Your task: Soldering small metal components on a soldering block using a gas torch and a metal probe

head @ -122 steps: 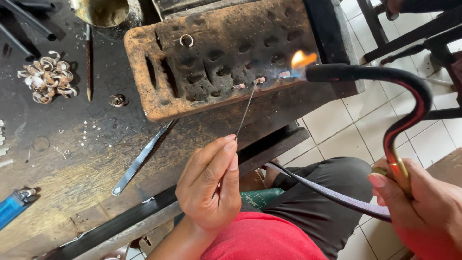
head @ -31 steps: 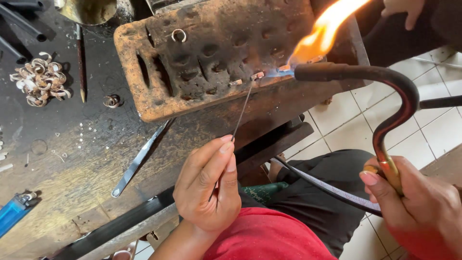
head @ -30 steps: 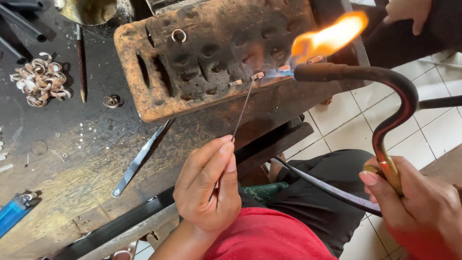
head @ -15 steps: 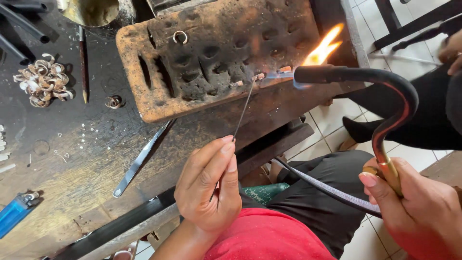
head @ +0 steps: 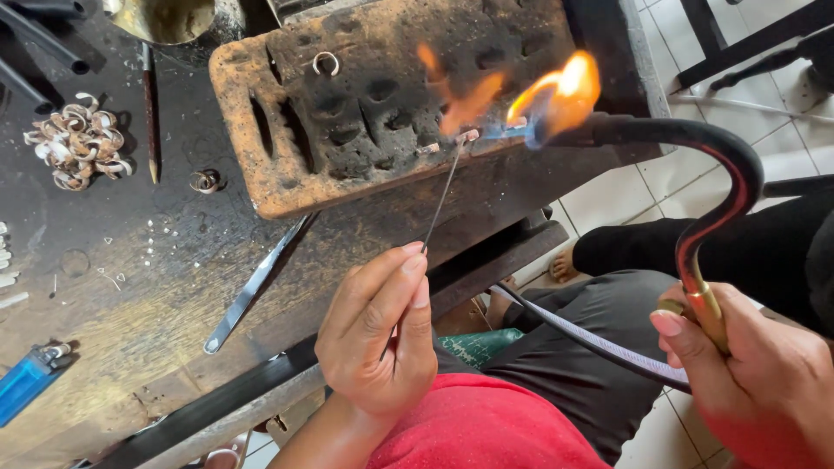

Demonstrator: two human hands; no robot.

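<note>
Hands (head: 382, 334) pinching wire (head: 443, 198), gripping torch (head: 695, 174), flame perhaps hiding wire's tip

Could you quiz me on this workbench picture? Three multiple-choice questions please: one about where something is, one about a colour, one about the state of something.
1. Where does the small metal ring lie?
A. on top of the charred block
B. on the floor tiles
C. in the left hand

2. What colour is the lighter at the bench's edge?
A. red
B. blue
C. green

3. What state is the torch in?
A. unlit
B. lying on the bench
C. lit, with its flame blowing at the block

Answers:
1. A, the ring rests on the block's upper face near its far edge.
2. B, its body is plainly blue.
3. C, an orange flame leaves the nozzle while the right hand grips the handle and the left hand pinches a thin wire whose tip reaches the heated spot.
</note>
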